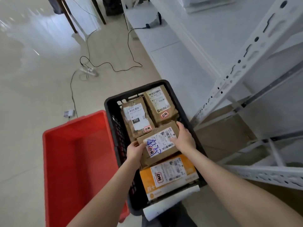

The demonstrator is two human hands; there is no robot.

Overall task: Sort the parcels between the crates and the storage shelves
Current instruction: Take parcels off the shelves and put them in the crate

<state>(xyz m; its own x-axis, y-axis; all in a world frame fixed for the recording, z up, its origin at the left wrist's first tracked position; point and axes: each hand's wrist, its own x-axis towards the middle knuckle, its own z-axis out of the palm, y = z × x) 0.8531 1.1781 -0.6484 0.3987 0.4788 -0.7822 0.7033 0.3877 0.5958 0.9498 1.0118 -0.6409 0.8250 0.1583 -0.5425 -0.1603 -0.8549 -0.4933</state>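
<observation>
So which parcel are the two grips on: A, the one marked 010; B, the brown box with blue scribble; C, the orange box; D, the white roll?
B: the left grip and the right grip hold opposite ends of the brown box with blue scribble, in the black crate.

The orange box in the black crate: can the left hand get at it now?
Probably not yet. The left hand grips the brown parcel, with the right hand on its other end, and that parcel overlaps the far edge of the orange box. Its top is otherwise uncovered.
</observation>
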